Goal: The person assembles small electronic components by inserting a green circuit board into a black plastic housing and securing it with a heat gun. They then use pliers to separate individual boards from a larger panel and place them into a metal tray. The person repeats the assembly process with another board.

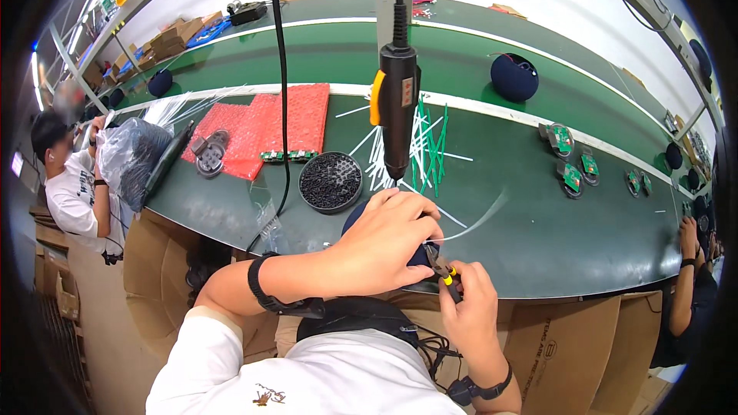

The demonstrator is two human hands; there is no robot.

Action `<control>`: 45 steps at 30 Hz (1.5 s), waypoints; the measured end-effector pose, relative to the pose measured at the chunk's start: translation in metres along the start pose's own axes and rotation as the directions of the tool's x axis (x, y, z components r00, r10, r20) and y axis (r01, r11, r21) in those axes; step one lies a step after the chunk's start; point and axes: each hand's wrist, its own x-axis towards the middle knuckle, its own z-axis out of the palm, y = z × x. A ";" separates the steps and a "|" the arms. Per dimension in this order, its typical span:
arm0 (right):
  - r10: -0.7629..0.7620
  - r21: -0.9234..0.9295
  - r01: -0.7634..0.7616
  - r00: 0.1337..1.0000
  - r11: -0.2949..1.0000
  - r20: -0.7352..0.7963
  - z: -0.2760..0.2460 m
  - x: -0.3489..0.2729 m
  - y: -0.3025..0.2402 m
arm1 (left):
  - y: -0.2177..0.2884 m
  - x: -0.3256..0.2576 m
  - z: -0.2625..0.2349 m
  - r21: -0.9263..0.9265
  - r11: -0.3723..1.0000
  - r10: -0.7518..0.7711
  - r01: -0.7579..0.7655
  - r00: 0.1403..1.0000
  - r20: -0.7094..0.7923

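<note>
My left hand (pixel 388 242) is curled over a dark blue round housing (pixel 354 217) at the table's near edge, hiding most of it. In my right hand (pixel 473 303) is a pair of cutting pliers (pixel 440 264) with black and yellow handles. The pliers' jaws meet the housing's right side, beside my left thumb. From there a thin, translucent white strip (pixel 480 218), like a cable tie, curves out to the right; the jaws' exact grip on it is too small to tell. Just above my left hand hangs a black electric screwdriver (pixel 398 107), its tip near my fingers.
Left of the screwdriver stands a round dish of black screws (pixel 330 182), near red bubble wrap (pixel 296 123). White and green strips (pixel 430 150) lie behind. Round parts with green boards (pixel 570 177) sit right; another dark blue ball (pixel 514 77) rests on the green belt. A person (pixel 77 177) works at left.
</note>
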 end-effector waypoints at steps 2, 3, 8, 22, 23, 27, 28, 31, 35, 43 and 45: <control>0.008 -0.001 -0.008 1.000 1.000 0.005 0.000 -0.001 0.001 | 0.001 0.002 -0.003 -0.051 0.998 -0.029 0.031 0.999 0.040; 0.009 -0.006 -0.009 1.000 1.000 0.007 -0.001 0.000 0.001 | 0.001 0.002 -0.004 -0.061 0.997 -0.035 0.037 0.999 0.038; 0.013 0.016 -0.013 1.000 1.000 0.003 0.000 0.004 0.001 | 0.002 0.003 -0.006 -0.079 0.995 -0.051 0.054 0.998 0.042; -0.033 -0.086 0.029 0.998 0.996 -0.055 0.011 0.014 0.006 | 0.001 0.007 0.003 -0.060 0.993 -0.103 0.098 0.992 -0.077; -0.043 -0.096 0.038 0.998 0.995 -0.049 0.010 0.014 0.007 | 0.002 0.008 0.002 -0.063 0.993 -0.104 0.099 0.991 -0.086; -0.060 -0.122 0.058 0.998 0.991 -0.010 0.004 0.019 0.003 | -0.002 0.011 -0.002 -0.078 0.988 -0.135 0.132 0.990 -0.036; -0.061 -0.129 0.061 0.998 0.990 0.003 0.001 0.021 0.000 | -0.002 0.012 -0.003 -0.072 0.990 -0.127 0.123 0.991 -0.049; -0.156 -0.224 0.137 0.985 0.965 -0.068 -0.005 0.032 0.007 | -0.016 0.019 -0.006 -0.150 0.978 -0.165 0.146 0.979 -0.123; 0.002 -0.463 -0.077 0.987 0.883 -0.161 -0.022 0.064 0.043 | -0.071 0.048 -0.013 -0.111 0.910 -0.407 0.399 0.911 -0.064; -0.291 -0.331 0.272 0.957 0.904 -0.008 -0.032 0.066 0.026 | -0.103 0.038 -0.008 0.121 0.854 -0.512 0.507 0.859 0.016; -0.362 -0.029 0.373 0.915 0.927 0.176 -0.026 0.055 -0.006 | -0.084 0.022 -0.029 0.014 0.867 -0.499 0.499 0.866 0.027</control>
